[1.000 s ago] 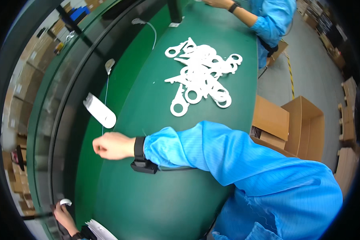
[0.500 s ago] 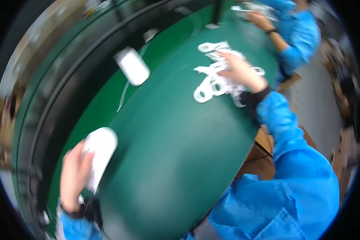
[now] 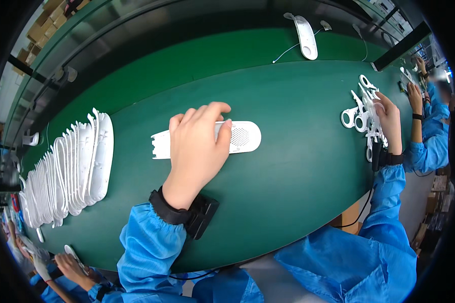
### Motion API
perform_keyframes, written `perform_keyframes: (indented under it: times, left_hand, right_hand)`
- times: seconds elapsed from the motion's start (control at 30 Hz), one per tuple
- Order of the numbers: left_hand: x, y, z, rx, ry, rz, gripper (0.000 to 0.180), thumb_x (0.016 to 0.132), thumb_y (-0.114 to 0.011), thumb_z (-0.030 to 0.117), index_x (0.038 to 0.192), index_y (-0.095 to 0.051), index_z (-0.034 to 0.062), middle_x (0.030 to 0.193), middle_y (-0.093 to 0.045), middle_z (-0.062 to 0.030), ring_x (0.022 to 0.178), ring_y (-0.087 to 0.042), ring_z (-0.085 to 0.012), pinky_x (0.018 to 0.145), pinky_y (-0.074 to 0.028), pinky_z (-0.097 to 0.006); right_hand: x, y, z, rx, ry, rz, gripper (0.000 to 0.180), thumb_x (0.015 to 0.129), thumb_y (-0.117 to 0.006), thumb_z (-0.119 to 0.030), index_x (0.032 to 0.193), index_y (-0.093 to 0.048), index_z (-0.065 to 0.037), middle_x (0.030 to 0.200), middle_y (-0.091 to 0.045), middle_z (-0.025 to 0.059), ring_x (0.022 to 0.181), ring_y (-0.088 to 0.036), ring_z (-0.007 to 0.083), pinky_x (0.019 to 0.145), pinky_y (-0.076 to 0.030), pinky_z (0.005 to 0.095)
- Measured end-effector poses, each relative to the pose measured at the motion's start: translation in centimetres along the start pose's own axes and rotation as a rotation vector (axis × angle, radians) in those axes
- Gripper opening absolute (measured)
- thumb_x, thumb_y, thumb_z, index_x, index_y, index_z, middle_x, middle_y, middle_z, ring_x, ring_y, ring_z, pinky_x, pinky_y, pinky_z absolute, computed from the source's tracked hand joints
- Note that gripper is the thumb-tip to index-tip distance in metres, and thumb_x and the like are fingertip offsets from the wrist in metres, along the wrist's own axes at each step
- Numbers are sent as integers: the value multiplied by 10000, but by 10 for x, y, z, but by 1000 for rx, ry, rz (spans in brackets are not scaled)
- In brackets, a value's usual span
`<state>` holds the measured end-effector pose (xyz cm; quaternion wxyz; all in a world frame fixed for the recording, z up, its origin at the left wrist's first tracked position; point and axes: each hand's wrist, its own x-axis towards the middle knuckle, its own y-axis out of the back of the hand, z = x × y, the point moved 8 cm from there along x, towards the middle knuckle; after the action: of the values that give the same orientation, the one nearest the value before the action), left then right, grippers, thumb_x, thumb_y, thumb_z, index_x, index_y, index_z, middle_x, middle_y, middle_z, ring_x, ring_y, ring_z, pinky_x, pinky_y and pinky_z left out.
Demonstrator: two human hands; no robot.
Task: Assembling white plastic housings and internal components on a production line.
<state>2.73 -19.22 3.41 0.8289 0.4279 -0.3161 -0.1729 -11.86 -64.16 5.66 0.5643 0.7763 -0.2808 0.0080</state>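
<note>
L hand (image 3: 199,134) now has the white, round-ended plastic panel (image 3: 246,137) flat on green worktop (image 3: 288,192) (was tilted up): fingers curled over it, thumb apart, grip unclear. R hand (image 3: 390,121) still at white ring-ended plastic pcs (image 3: 372,121), can't tell if fingers clamped; so both types in reach.

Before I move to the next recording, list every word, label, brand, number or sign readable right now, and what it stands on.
No text can be read.
White panel under the left hand: holes, no readable text.
White panel stack: none readable.
White ring parts: none readable.
Background boxes: any print too small or blurred.
</note>
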Motion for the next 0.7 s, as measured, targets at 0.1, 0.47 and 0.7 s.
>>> perform_keyframes:
  times: [0.1, 0.47, 0.7]
  left_hand:
    - [1, -2, -22, -486, 193, 22, 188, 937, -537, 156, 1021, -644, 26, 850, -664, -68, 793, -620, -146, 738, -446, -270]
    - [6, 1, -17, -453, 270, -182, 140, 882, -615, 183, 869, -692, 67, 905, -668, -24, 909, -567, -181, 882, -352, -344]
    - [3, -8, 1, -194, 125, -166, 84, 752, -741, 173, 749, -692, 106, 996, -673, 10, 973, -556, -200, 911, -301, -370]
  right_hand:
    - [-4, 13, 10, -51, -47, 15, 269, 888, -570, -32, 1138, -628, 48, 953, -700, 152, 891, -671, 195, 799, -495, 279]
    - [-35, -157, -271, 976, 151, -629, 144, 1003, -454, -158, 1025, -529, -37, 900, -505, -22, 801, -455, 64, 716, -407, 237]
    - [-41, -186, -280, 1393, 38, -525, 131, 1018, -459, -167, 1078, -477, -52, 882, -510, -16, 780, -446, 44, 693, -397, 216]
